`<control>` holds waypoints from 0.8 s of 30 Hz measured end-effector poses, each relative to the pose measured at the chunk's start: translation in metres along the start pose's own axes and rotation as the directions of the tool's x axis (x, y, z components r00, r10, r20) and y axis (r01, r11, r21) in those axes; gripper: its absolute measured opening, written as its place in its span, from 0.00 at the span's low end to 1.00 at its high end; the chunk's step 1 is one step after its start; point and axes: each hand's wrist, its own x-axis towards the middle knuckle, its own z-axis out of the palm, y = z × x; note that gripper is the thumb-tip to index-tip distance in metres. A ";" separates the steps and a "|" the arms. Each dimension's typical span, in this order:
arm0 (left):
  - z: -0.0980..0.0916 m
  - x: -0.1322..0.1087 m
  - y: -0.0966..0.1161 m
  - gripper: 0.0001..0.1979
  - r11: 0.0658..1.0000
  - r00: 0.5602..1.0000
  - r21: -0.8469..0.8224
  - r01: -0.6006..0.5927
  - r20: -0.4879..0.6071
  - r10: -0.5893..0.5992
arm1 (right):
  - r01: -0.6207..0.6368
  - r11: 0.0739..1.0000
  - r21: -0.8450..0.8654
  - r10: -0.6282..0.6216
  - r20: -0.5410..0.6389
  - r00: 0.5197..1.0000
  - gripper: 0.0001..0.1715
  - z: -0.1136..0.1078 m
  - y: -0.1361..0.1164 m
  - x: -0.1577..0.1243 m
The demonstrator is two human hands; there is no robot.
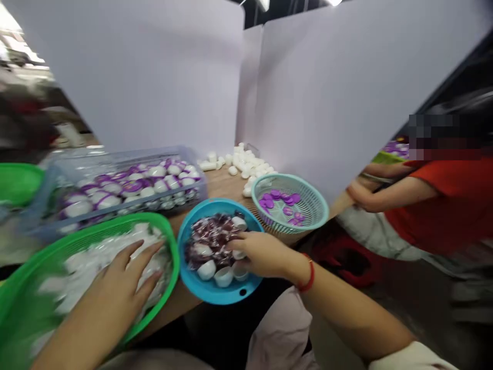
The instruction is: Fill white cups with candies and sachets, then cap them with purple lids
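Note:
My left hand (121, 282) is over the green basket (172, 241), fingers spread and apart, above a heap of white plastic pieces (103, 249). My right hand (265, 253) reaches into the blue basin (215, 294). Its fingers are bent together among small dark-red wrapped packets (213, 231) and white cup-like shells (224, 277); what they pinch is mostly hidden. A red band circles the right wrist. Behind the basin, a clear bluish bin (127, 154) holds many white egg-shaped capsules (110, 200) with purple bands.
A pale teal basket (321, 208) with purple discs (279, 198) stands right of the basin. Loose white pieces (246, 164) lie behind it. Tall white panels (165, 77) enclose the table's back. A person in a red top (458, 205) sits at the right.

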 end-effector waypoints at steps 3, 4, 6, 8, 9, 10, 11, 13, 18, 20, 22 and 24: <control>-0.009 -0.007 -0.028 0.29 0.985 0.946 0.104 0.135 0.281 -0.159 | 0.026 1.000 0.007 -0.027 0.158 0.987 0.14 0.005 0.016 0.006; -0.010 -0.010 -0.031 0.30 0.980 0.922 0.133 0.149 0.340 -0.186 | 0.045 0.998 0.035 -0.050 0.184 0.982 0.12 0.007 0.019 0.008; -0.009 -0.013 -0.031 0.28 0.971 0.895 0.172 0.168 0.386 -0.223 | 0.039 0.998 0.055 -0.049 0.207 0.977 0.12 0.011 0.021 0.011; -0.006 -0.015 -0.029 0.27 0.964 0.895 0.182 0.193 0.369 -0.249 | -0.006 1.000 0.025 0.001 0.210 0.978 0.13 0.015 0.022 0.015; -0.005 -0.015 -0.028 0.27 0.962 0.894 0.183 0.205 0.365 -0.260 | -0.035 0.999 0.003 0.034 0.205 0.978 0.13 0.016 0.022 0.017; -0.003 -0.016 -0.028 0.29 0.960 0.894 0.181 0.212 0.361 -0.266 | -0.062 0.998 -0.017 0.064 0.196 0.979 0.12 0.017 0.022 0.019; -0.002 -0.016 -0.029 0.30 0.960 0.895 0.178 0.217 0.358 -0.268 | -0.084 0.996 -0.032 0.088 0.183 0.979 0.12 0.017 0.022 0.021; -0.001 -0.017 -0.031 0.29 0.962 0.896 0.172 0.214 0.356 -0.263 | -0.116 0.992 -0.053 0.123 0.159 0.980 0.12 0.017 0.021 0.023; -0.001 -0.016 -0.031 0.25 0.965 0.892 0.164 0.205 0.375 -0.253 | -0.165 0.986 0.035 0.163 0.054 0.985 0.13 0.013 0.020 0.018; -0.003 -0.014 -0.031 0.28 0.971 0.901 0.144 0.190 0.368 -0.231 | -0.124 0.983 0.138 0.124 0.004 0.992 0.14 0.014 0.023 0.017; -0.003 -0.012 -0.029 0.29 0.989 0.922 0.092 0.115 0.362 -0.141 | -0.075 0.975 0.208 0.082 -0.028 0.996 0.14 0.015 0.026 0.017; -0.003 -0.008 -0.026 0.27 0.999 0.947 0.012 0.036 0.319 -0.038 | -0.052 0.972 0.230 0.064 -0.046 0.997 0.11 0.015 0.027 0.016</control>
